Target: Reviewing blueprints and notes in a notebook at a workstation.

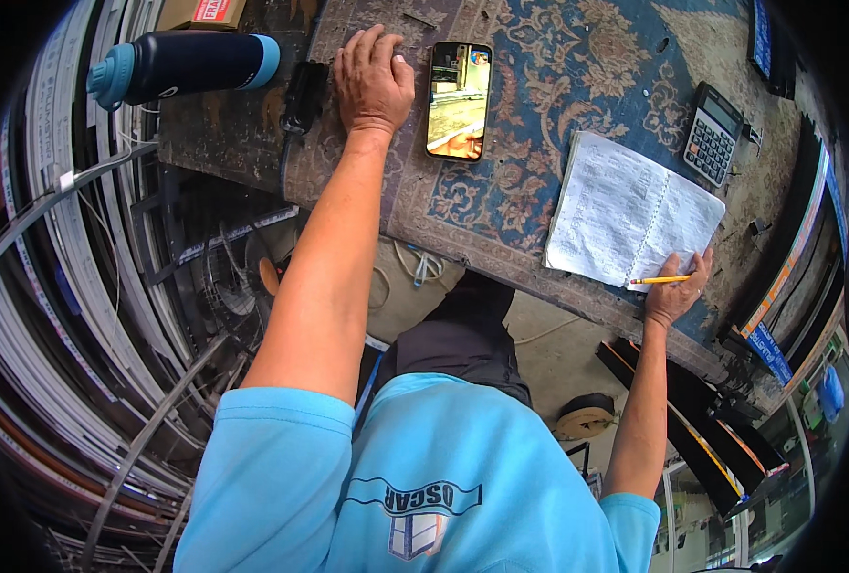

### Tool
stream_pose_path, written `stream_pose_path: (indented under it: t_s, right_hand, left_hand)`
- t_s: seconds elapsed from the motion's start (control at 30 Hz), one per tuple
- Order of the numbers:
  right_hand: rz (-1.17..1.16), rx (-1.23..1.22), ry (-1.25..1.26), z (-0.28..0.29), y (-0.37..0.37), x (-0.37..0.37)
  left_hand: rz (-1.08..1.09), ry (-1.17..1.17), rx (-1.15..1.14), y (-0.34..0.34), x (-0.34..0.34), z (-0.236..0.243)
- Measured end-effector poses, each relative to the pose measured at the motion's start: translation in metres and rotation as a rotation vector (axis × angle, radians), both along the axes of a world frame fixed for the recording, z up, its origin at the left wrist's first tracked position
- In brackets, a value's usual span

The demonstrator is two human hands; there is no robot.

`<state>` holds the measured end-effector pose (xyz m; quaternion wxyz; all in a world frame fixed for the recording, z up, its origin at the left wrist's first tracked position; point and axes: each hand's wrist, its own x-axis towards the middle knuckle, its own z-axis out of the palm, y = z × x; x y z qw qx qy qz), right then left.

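Observation:
My left hand lies palm down on the carpet-covered table, fingers stretched and holding nothing. Just right of it is a smartphone with its screen lit. Between my left hand and the table's left part lies a small black object whose kind I cannot make out. My right hand rests at the lower right corner of an open spiral notebook with handwriting on its pages. A yellow pencil is held in the right hand's fingers, its tip over the notebook's near edge.
A grey calculator lies beyond the notebook. A dark blue bottle rests on its side at the left, below a cardboard box. Long metal profiles crowd the left side. Dark profiles stand along the right table edge.

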<state>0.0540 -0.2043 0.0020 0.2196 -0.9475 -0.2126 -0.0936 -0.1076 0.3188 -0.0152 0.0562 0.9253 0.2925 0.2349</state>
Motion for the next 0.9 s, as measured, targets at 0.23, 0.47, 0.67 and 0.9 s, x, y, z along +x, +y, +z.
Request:
stream_pose_path:
  t_s: [0.23,0.47,0.67,0.9]
  right_hand:
    - [-0.006,0.007,0.025,0.0031,0.0037,-0.0015]
    - [-0.002,-0.033,0.004,0.0028,0.0003,-0.0002]
    - [-0.009,-0.013,0.008,0.0004,0.0015,-0.0003]
    - [-0.009,0.0,-0.006,-0.0015,-0.0001,-0.0002]
  left_hand:
    - [0.002,0.0,-0.001,0.0008,-0.0003,-0.0019]
    - [-0.004,-0.019,0.004,0.0009,0.0006,-0.0025]
    - [-0.026,-0.048,-0.023,0.0031,0.0,-0.0036]
    - [-0.02,-0.05,-0.037,0.0037,-0.0001,-0.0049]
